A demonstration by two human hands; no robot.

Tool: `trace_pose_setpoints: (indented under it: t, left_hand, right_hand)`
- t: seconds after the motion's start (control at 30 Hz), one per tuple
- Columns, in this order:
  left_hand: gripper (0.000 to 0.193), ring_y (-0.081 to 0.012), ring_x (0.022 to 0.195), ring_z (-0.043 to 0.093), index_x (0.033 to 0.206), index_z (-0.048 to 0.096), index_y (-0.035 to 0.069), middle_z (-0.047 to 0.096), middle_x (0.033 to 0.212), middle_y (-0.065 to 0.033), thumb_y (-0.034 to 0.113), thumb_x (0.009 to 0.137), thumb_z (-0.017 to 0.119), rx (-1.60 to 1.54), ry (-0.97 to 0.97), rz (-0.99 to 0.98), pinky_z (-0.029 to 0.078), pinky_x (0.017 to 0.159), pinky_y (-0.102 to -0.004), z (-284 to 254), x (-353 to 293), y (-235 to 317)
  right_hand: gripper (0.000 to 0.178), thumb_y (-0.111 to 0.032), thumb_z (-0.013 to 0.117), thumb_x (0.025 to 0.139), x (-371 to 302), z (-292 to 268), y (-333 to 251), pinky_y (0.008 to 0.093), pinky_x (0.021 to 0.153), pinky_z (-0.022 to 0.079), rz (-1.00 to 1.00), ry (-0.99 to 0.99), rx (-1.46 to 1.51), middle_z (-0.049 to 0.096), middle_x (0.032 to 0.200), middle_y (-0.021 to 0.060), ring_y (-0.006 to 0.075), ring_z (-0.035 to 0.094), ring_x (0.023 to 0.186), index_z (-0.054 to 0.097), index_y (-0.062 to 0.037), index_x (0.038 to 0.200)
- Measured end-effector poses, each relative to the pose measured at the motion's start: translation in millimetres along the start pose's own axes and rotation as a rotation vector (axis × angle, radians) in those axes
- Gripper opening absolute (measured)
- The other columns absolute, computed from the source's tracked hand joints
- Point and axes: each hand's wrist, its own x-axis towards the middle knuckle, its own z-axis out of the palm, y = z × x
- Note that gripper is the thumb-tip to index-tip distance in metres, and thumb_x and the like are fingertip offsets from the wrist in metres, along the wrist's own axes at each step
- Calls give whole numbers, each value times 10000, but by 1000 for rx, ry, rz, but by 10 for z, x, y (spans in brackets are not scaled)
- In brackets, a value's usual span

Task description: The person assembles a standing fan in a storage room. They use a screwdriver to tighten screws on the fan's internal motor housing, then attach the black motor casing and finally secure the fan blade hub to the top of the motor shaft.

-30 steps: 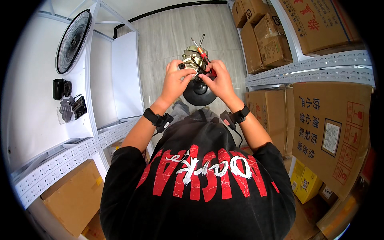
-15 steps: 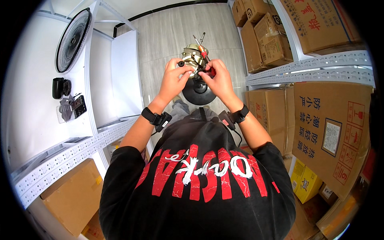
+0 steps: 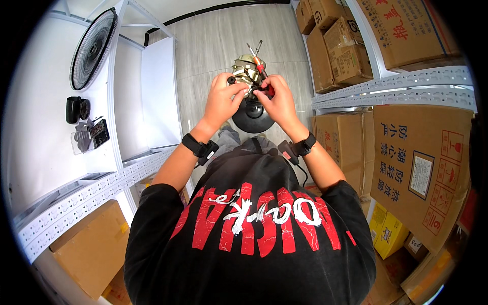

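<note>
My left hand (image 3: 222, 99) and my right hand (image 3: 278, 99) meet over a fan motor (image 3: 246, 71) with a gold-coloured metal body. A dark round base (image 3: 252, 120) sits just below them. Thumb and fingers of the left hand pinch together at the motor's near end, where a dark round-ended piece (image 3: 231, 80) pokes up; what the fingertips hold is hidden. Tucked in my right hand is a red-handled screwdriver (image 3: 260, 66), its slim metal shaft pointing away from me. A second thin shaft shows beside it. The right thumb and forefinger close near the left fingertips.
On the white shelf at left lie a round fan guard (image 3: 93, 51), a black rounded object (image 3: 73, 110) and a dark case of small parts (image 3: 99, 133). Cardboard boxes (image 3: 351, 56) fill the racks at right. Another box (image 3: 91, 249) stands low at left. Grey flooring (image 3: 208, 35) lies ahead.
Both hands stay over the motor, with only slight finger movement. The motor and screwdriver have shifted very slightly.
</note>
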Motion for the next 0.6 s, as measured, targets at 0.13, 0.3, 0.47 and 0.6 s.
trace_pose_setpoints:
  t: [0.13, 0.3, 0.47, 0.6]
  left_hand:
    - [155, -328, 1079, 552, 958, 763, 106, 588, 1058, -116, 125, 804, 756, -32, 8, 2, 464, 924, -423, 7, -42, -57]
    - [206, -322, 1102, 545, 982, 763, 107, 595, 1087, -111, 143, 780, 783, -82, -3, -35, 449, 963, -419, 7, -52, -98]
    - [302, -298, 1091, 550, 1020, 751, 99, 593, 1093, -102, 136, 730, 827, -119, 18, -57, 460, 948, -400, -6, -82, -27]
    - [325, -263, 1065, 567, 1011, 745, 82, 586, 1088, -91, 112, 706, 854, -153, 54, -77, 483, 915, -372, 29, -126, -48]
  right_hand:
    - [287, -52, 779, 806, 0, -7, -19, 313, 679, 524, -2, -13, 1, 548, 955, 93, 206, 607, 754, 534, -15, 951]
    - [286, -42, 776, 809, 3, -6, 1, 311, 672, 527, -21, -22, 6, 541, 954, 96, 205, 608, 745, 532, -10, 956]
    - [291, -37, 779, 808, -13, 9, 19, 315, 678, 529, -24, -7, 27, 536, 947, 98, 205, 602, 752, 532, -8, 959]
    - [296, -44, 783, 809, -3, 20, 20, 316, 681, 528, -25, -6, 10, 537, 948, 96, 204, 598, 754, 530, -7, 956]
